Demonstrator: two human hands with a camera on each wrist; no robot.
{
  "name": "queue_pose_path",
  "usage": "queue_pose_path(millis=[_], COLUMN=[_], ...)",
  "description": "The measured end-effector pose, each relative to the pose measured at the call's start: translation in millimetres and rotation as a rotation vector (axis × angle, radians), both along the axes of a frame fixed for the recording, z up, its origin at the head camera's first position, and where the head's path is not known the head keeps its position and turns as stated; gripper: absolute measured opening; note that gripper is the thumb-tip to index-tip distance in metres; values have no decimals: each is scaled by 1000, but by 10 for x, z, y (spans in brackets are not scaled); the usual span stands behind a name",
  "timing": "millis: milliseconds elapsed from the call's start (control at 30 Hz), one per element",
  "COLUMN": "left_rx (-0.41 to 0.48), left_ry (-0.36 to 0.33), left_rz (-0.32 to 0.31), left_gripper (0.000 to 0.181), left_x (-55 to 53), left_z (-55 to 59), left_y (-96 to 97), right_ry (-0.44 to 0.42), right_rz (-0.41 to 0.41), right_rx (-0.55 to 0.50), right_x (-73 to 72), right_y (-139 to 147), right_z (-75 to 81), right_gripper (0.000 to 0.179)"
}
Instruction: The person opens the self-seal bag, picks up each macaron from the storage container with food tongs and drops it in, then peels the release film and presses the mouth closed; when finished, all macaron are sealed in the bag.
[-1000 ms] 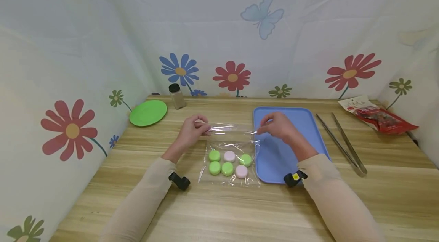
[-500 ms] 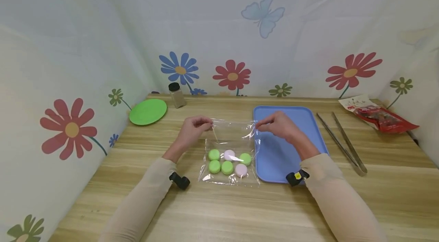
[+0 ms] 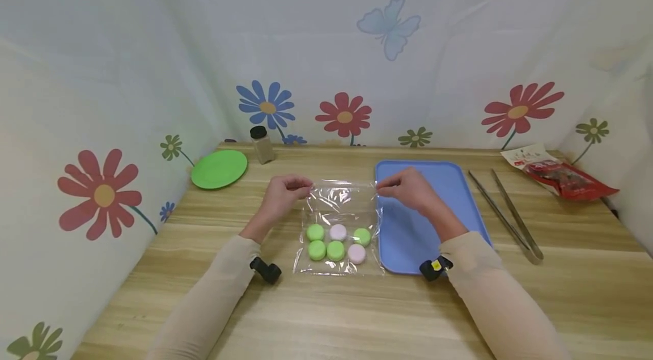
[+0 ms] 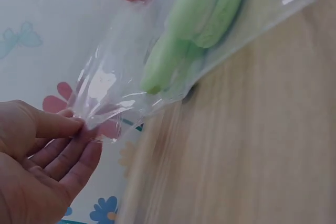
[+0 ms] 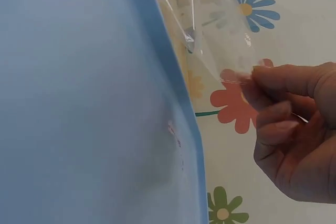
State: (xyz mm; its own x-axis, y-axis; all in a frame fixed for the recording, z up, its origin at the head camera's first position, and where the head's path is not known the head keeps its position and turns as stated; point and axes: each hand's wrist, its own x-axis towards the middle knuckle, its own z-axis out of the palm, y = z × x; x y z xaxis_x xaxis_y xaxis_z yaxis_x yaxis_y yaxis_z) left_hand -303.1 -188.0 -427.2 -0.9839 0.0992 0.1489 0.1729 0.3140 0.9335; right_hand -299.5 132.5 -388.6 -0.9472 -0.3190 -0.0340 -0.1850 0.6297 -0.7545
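Observation:
A clear plastic bag point(image 3: 336, 204) lies in the middle of the table with several green macarons point(image 3: 317, 250) and two pink macarons point(image 3: 356, 253) inside, in two rows. My left hand point(image 3: 283, 194) pinches the bag's far left corner between thumb and fingers, as the left wrist view also shows at close range. At the far right corner my right hand point(image 3: 408, 190) pinches the film between thumb and forefinger, its other fingers curled below in the right wrist view. The bag's upper edge is stretched between both hands and raised. Its right side overlaps the blue tray's edge.
The blue tray point(image 3: 433, 246) stands right of the bag. Metal tongs point(image 3: 512, 215) and a red and white snack pouch point(image 3: 561, 176) lie further right. A green plate point(image 3: 219, 169) and a black-capped jar point(image 3: 262, 145) are at the back left. Flowered cloth hangs behind the table point(image 3: 326, 320).
The bag's upper edge has been lifted and pulled straighter by both hands. The macarons keep their places in the bag, and the view has shifted slightly.

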Motion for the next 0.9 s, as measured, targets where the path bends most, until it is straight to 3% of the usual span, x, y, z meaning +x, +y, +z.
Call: queue_pose_path(millis=[133,300,567,733,900], left_rx=[-12,-47,-14,27,53], left_ry=[-47,-100,-163,-228,-222], left_rz=[-32,-20,24,81,96], left_gripper=[18,19,19,18,11], left_x=[-80,-189,-358,-365,-352], left_z=[-18,-70,-136,-151,-183], left_y=[-42,-62,-21,-14,-48], right_ry=[-4,-93,-172,-190,-163], right_rz=[110,199,208,189,159], right_rx=[89,155,114,89,98], right_x=[-40,-104,-178,-156,-92], right_y=[-10,-22,-16,30,135], right_z=[73,103,70,12,-36], right_gripper=[32,41,42,44,44])
